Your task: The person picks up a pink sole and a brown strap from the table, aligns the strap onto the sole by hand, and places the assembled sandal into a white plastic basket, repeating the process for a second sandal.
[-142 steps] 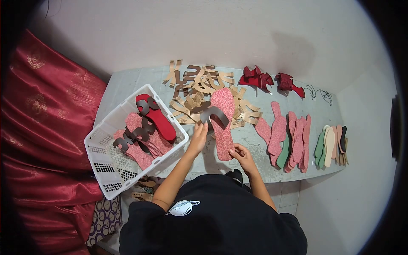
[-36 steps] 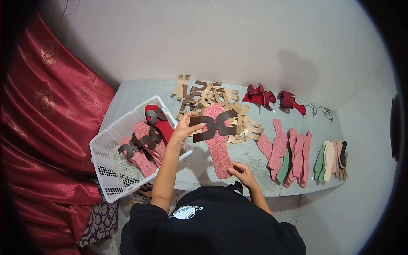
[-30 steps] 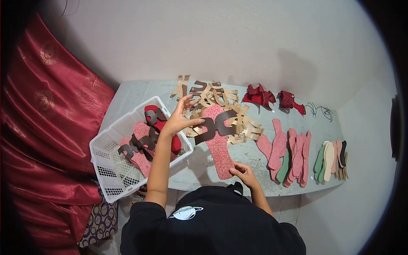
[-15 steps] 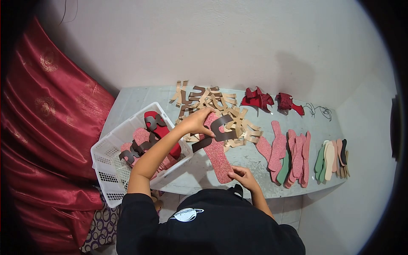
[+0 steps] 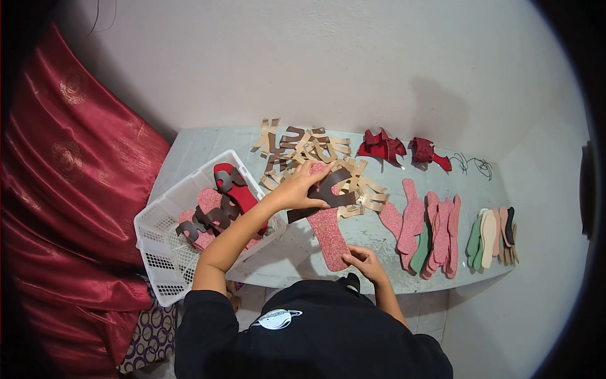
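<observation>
In the head view, the pink, mottled shoe sole [image 5: 329,235] is at the centre of the frame, slanting down to the right, with a dark brown H-shaped strap piece [image 5: 338,199] lying across its upper part. The left hand [image 5: 302,189] is over the strap piece and the sole's upper end, thumb and fingers held apart — whether they grip the strap piece, I cannot tell. The right hand [image 5: 367,264] pinches the sole's lower end between thumb and fingers.

Behind the sole, in the upper middle of the frame, is a loose heap of tan and brown strap cutouts [image 5: 313,146] on a pale grey-green table [image 5: 372,237]. At the left of the frame, a white plastic basket [image 5: 165,252] with perforated walls holds a red sole [image 5: 243,197] and pink soles [image 5: 209,201], with dark brown straps [image 5: 218,216] on them.

Right of centre lie overlapping pink soles with green [image 5: 420,252] among them; farther right is a row of green, cream, pink, black and tan soles [image 5: 488,239]. Dark red shoe pieces [image 5: 382,148] and thin black cord [image 5: 473,165] lie along the table's far side — upper right of the frame.
</observation>
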Available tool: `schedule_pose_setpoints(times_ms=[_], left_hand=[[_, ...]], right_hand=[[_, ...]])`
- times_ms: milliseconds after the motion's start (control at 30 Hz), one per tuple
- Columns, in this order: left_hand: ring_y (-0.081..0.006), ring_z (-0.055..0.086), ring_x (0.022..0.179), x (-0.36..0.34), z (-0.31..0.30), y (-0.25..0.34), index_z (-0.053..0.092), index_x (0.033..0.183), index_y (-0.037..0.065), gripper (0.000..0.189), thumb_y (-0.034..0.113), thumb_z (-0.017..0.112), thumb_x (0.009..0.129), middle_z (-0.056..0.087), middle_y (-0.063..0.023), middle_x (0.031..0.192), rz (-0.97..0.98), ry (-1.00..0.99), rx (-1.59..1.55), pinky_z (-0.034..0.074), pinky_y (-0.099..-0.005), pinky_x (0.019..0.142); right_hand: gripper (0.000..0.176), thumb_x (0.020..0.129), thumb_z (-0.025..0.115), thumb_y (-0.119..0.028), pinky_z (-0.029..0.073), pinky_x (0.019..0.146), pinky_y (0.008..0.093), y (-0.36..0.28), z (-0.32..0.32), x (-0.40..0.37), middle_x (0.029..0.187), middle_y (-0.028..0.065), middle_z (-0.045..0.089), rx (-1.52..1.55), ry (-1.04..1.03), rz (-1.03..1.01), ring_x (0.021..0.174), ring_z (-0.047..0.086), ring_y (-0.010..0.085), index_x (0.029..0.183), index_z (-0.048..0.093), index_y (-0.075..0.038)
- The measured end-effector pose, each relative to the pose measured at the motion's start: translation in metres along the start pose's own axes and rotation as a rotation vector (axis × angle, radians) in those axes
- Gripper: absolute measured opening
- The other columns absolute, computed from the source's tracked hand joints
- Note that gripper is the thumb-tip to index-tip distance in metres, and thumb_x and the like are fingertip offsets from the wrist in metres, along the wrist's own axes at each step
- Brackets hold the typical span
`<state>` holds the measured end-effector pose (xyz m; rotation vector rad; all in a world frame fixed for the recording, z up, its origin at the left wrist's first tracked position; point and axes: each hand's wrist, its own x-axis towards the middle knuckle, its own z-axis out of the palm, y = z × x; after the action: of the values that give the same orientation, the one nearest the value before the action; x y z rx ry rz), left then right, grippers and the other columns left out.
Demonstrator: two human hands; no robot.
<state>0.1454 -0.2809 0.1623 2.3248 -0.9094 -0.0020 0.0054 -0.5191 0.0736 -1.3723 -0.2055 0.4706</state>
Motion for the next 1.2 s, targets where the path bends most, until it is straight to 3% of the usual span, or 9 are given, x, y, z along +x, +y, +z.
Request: schedule_pose_setpoints(times_ms=[167,267,333,433,633,867,1033,1200], left_hand=[[-0.0291,0.048,0.096,-0.006,0.003,-0.001,0.036,0.131,0.018,0.079,0.036,0.074,0.063,0.036,-0.0177,0.116,0.055,0.042,0.02,0.038,-0.0371,0.088],[-0.0329,0.045,0.104,-0.008,0.005,-0.001,0.038,0.13,0.013,0.077,0.036,0.073,0.064,0.034,-0.0206,0.122,0.049,0.049,-0.069,0.037,-0.0379,0.091],[-0.037,0.04,0.114,-0.008,0.011,-0.004,0.038,0.129,0.008,0.077,0.036,0.072,0.065,0.03,-0.0244,0.128,0.146,0.209,0.069,0.034,-0.0389,0.094],[-0.0388,0.036,0.118,-0.008,0.018,-0.003,0.04,0.126,0.004,0.076,0.036,0.072,0.065,0.029,-0.0265,0.13,0.114,0.242,0.084,0.032,-0.0396,0.096],[-0.0386,0.04,0.115,-0.009,0.02,-0.001,0.054,0.113,0.002,0.061,0.036,0.072,0.064,0.033,-0.0255,0.13,0.115,0.304,0.064,0.034,-0.0397,0.094],[-0.0365,0.046,0.107,-0.018,0.031,0.003,0.06,0.104,0.001,0.054,0.036,0.072,0.064,0.036,-0.023,0.13,0.008,0.387,0.062,0.036,-0.0408,0.09],[-0.0324,0.048,0.1,-0.024,0.035,0.007,0.062,0.099,0.002,0.048,0.034,0.071,0.065,0.048,-0.0173,0.116,0.013,0.537,0.248,0.038,-0.0394,0.087],[-0.0281,0.047,0.093,-0.027,0.038,0.01,0.063,0.095,0.002,0.044,0.034,0.071,0.065,0.05,-0.0121,0.102,-0.027,0.563,0.261,0.038,-0.0374,0.082]], right_hand=[[0.035,0.083,0.058,-0.012,0.044,0.068,0.0223,-0.005,0.0,-0.004,0.091,0.0023,0.058,0.056,0.02,0.02,0.078,0.052,0.0077,0.112,0.052,0.005],[0.035,0.082,0.058,-0.012,0.043,0.068,0.0222,-0.007,0.0,-0.005,0.092,0.0025,0.058,0.055,0.022,0.02,0.079,0.052,0.0078,0.112,0.052,0.006],[0.035,0.083,0.058,-0.011,0.043,0.07,0.0221,-0.006,-0.001,-0.005,0.093,0.0026,0.058,0.06,0.021,0.019,0.08,0.052,0.0078,0.113,0.051,0.005],[0.037,0.083,0.057,-0.011,0.043,0.071,0.0222,-0.007,0.0,-0.004,0.095,0.0029,0.058,0.063,0.016,0.011,0.082,0.052,0.0079,0.115,0.05,0.005],[0.038,0.083,0.057,-0.011,0.043,0.071,0.0228,-0.006,-0.003,-0.005,0.099,0.0038,0.058,0.065,0.014,0.002,0.084,0.052,0.0084,0.117,0.048,0.005],[0.038,0.083,0.057,-0.011,0.043,0.073,0.0232,-0.007,-0.001,-0.002,0.101,0.0043,0.057,0.068,0.018,0.004,0.086,0.052,0.0088,0.117,0.048,0.005],[0.039,0.083,0.057,-0.012,0.042,0.076,0.0231,-0.007,0.0,0.0,0.103,0.0045,0.057,0.062,0.016,-0.017,0.089,0.052,0.0095,0.117,0.048,0.004],[0.038,0.083,0.056,-0.012,0.042,0.076,0.023,-0.007,-0.001,0.0,0.103,0.0042,0.057,0.035,0.01,-0.009,0.088,0.052,0.0093,0.117,0.049,0.004]])
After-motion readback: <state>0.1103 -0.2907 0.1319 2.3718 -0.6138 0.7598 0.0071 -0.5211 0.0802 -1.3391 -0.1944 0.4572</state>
